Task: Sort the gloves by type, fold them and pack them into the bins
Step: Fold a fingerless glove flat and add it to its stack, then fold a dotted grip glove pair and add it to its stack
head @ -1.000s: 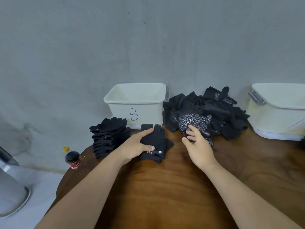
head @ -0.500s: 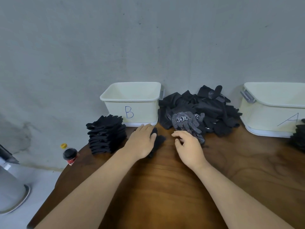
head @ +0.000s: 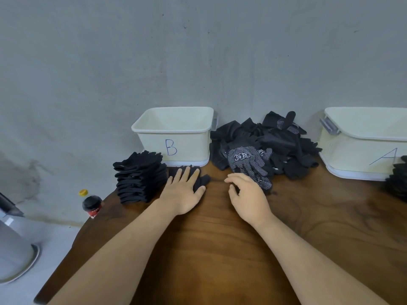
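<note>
My left hand (head: 184,190) lies flat, fingers spread, on a folded plain black glove (head: 201,180) in front of bin B (head: 174,137), a white empty tub. Just left of it stands a stack of folded plain black gloves (head: 139,177). My right hand (head: 247,193) rests on the table with fingers curled, holding nothing, touching the lower edge of a white-dotted black glove (head: 248,164). That glove lies on the front of a loose heap of black gloves (head: 277,142) between the bins. Bin A (head: 361,148) stands at the right, with another dark glove stack (head: 398,181) beside it.
The wooden table (head: 220,249) has a rounded left edge. Off that edge, lower down, stand a dark bottle with a red label (head: 92,204) and a yellow cap (head: 83,192). A grey wall rises right behind the bins. A grey round base (head: 15,256) sits on the floor at left.
My left hand slid the folded black glove left and away, close to the stack and bin B, and flattened on it. My right hand came off the dotted glove and curled.
</note>
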The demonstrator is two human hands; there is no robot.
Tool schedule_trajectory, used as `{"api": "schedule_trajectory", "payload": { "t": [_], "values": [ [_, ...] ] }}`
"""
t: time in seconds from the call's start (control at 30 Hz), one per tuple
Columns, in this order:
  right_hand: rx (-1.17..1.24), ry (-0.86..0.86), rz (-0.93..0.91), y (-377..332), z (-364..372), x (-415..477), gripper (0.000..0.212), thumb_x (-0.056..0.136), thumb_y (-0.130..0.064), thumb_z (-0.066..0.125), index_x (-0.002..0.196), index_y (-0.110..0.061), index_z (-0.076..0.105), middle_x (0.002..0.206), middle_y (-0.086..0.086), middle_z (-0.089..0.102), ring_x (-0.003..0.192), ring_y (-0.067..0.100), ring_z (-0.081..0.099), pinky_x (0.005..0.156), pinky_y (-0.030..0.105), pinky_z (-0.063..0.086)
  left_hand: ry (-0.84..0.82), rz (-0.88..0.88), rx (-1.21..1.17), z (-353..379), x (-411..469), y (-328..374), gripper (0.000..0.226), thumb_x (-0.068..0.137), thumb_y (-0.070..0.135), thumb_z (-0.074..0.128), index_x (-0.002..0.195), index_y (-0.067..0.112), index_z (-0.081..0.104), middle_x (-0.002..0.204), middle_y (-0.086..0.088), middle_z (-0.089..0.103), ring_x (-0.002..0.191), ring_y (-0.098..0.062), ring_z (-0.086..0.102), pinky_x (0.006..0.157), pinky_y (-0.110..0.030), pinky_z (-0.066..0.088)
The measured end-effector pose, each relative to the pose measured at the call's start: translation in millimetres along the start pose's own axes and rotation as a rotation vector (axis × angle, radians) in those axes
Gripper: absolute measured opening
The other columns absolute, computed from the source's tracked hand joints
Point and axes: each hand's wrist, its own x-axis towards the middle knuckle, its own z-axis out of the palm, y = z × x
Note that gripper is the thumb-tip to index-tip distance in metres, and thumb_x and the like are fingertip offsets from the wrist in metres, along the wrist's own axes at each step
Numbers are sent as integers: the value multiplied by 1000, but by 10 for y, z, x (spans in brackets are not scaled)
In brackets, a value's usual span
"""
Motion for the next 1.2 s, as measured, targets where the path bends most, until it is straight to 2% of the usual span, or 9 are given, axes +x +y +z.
{"api": "schedule_trajectory", "payload": {
  "t": [0.1, 0.3, 0.4, 0.47, 0.57, 0.67, 0.8, 0.97, 1.2],
  "values": [
    [40, 85, 2, -27, -48, -12, 27, 97, -2, 61, 113, -16, 78, 125, -8, 70, 118, 7, 63, 105, 15, 43, -20, 19, 20, -28, 7, -6, 75, 106, 68, 16, 169, 35, -9, 178, -1, -10, 164, -27, -11, 132, -52, 3],
    [85, 207, -1, 15, -178, -142, 28, 94, 3, 61, 108, -15, 78, 122, -6, 70, 119, 11, 64, 107, 17, 44, -23, 79, 46, -80, -54, -59, 75, 107, 68, 16, 169, 33, -7, 178, 0, -8, 164, -26, -8, 133, -49, 5],
    [-102, 166, -59, 177, -351, -281, 26, 93, 0, 67, 109, -15, 80, 122, -5, 72, 125, 16, 62, 111, 29, 48, 46, 74, 55, -49, -87, -37, 77, 106, 71, 14, 170, 32, -1, 179, 0, 2, 165, -25, 1, 132, -48, 12],
    [-237, 56, -102, 327, -517, -354, 25, 95, -9, 69, 114, -20, 81, 127, -7, 72, 134, 18, 59, 113, 37, 47, 163, 79, 110, -64, -123, 1, 76, 105, 71, 13, 169, 30, 16, 175, 0, 22, 162, -25, 18, 129, -48, 23],
    [-284, -223, -121, 538, -771, -518, 33, 106, -33, 58, 137, -34, 70, 148, -20, 60, 148, 10, 45, 119, 34, 38, 428, 157, 241, -136, -184, 113, 67, 106, 68, 20, 143, 26, 58, 139, 2, 63, 131, -24, 55, 108, -45, 43],
    [-295, -304, -118, 649, -922, -660, 41, 109, -48, 47, 147, -41, 60, 157, -28, 47, 154, 2, 33, 124, 31, 31, 567, 264, 243, -277, -125, 384, 53, 107, 59, 29, 117, 21, 65, 111, 2, 67, 107, -27, 62, 89, -44, 46],
    [-230, -236, -104, 644, -947, -665, 32, 105, -47, 59, 133, -40, 70, 144, -29, 60, 147, 1, 41, 113, 26, 32, 473, 318, 19, -527, 177, 878, 40, 110, 45, 40, 139, 23, 57, 133, -2, 64, 120, -27, 59, 97, -47, 49],
    [-158, -194, -57, 653, -982, -659, 26, 103, -42, 59, 124, -38, 75, 135, -28, 65, 138, 1, 44, 107, 28, 36, 214, 309, -204, -727, 751, 1261, 51, 110, 41, 47, 156, 20, 43, 156, -6, 53, 141, -30, 51, 117, -50, 42],
    [-106, -211, -48, 701, -974, -624, 30, 100, -39, 58, 125, -36, 74, 134, -26, 64, 135, 4, 43, 109, 30, 37, -5, 100, -120, -722, 1211, 1522, 68, 108, 50, 51, 162, 12, 34, 159, -15, 50, 145, -34, 49, 115, -43, 39]
  ]
}}
